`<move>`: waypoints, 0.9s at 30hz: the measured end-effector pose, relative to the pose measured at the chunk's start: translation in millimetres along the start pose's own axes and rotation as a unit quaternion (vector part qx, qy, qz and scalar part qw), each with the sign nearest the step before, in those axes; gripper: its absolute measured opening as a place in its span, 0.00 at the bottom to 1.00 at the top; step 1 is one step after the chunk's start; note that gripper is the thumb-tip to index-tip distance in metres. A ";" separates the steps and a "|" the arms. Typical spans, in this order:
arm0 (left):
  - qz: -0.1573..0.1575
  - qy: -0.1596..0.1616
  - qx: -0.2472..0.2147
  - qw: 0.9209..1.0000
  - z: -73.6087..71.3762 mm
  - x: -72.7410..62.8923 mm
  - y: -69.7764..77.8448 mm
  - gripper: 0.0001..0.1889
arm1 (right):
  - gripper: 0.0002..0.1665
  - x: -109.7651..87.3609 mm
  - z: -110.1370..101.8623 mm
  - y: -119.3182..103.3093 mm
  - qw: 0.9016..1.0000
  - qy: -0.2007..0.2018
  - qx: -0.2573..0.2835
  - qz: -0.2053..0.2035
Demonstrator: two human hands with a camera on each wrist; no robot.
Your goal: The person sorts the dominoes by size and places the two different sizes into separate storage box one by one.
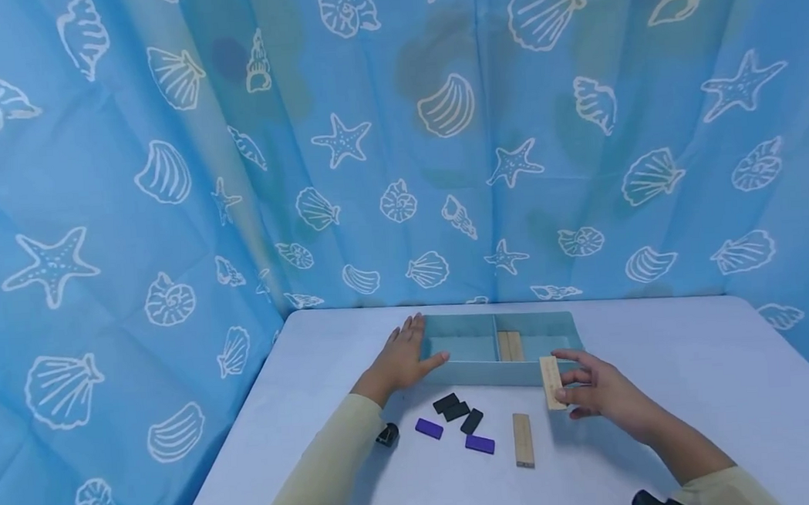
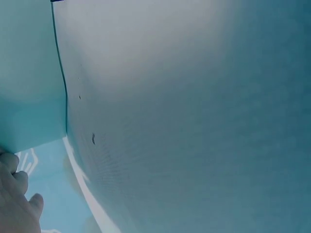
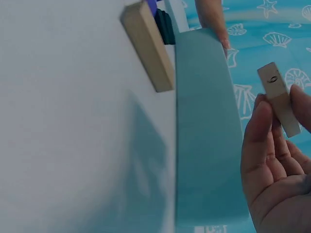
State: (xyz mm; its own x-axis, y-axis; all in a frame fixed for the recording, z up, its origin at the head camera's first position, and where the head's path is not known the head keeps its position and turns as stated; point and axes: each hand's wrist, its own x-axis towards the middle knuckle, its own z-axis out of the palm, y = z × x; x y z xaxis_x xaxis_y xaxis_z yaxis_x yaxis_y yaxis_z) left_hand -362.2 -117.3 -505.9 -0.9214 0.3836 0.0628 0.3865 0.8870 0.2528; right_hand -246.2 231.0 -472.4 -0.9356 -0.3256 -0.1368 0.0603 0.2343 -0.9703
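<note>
A left hand (image 1: 400,358), fingers spread, rests on a pale blue tray (image 1: 481,374) at its 9 o'clock. Purple blocks (image 1: 429,429) and black blocks (image 1: 472,421) lie around the tray's 7 o'clock. Wooden pieces (image 1: 511,346) sit at the right compartment's 9 o'clock; a loose wooden block (image 1: 523,440) lies at the tray's 6. At 4 o'clock, a right hand (image 1: 592,389) pinches a raised wooden block (image 1: 553,383) between thumb and fingers.

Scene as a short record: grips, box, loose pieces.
left grip: touching left end of light-blue, two-compartment rectangular box
right grip: pinching pale rectangular wooden block
box contents: pale wooden blocks, right compartment, left side
loose on white table: one long wooden block, three black rectangular pieces, two purple rectangular pieces
</note>
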 end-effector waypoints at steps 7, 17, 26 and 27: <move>0.000 -0.001 -0.007 1.000 1.4 -0.5 -3.1 0.53 | 0.49 10.0 -9.1 -11.3 1.000 0.018 -0.023 -0.008; -0.009 0.003 -0.011 1.000 0.9 1.1 -3.7 0.52 | 0.45 36.8 -20.6 -17.9 0.999 0.042 -0.031 -0.017; -0.002 0.010 -0.012 1.000 2.7 1.0 -2.8 0.51 | 0.44 64.3 -23.7 -20.3 0.996 0.064 -0.057 -0.002; -0.002 0.009 -0.013 1.000 2.4 0.6 -2.0 0.51 | 0.44 66.4 -24.0 -20.4 0.996 0.064 -0.059 0.000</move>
State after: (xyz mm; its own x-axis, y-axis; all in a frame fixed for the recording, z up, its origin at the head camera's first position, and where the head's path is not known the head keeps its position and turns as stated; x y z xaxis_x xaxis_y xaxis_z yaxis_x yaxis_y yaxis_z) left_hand -363.4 -118.2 -508.7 -0.9239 0.3744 0.0791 0.3811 0.8816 0.2785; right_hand -317.9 226.6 -456.9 -0.9729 -0.2068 -0.1035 0.0270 0.3430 -0.9389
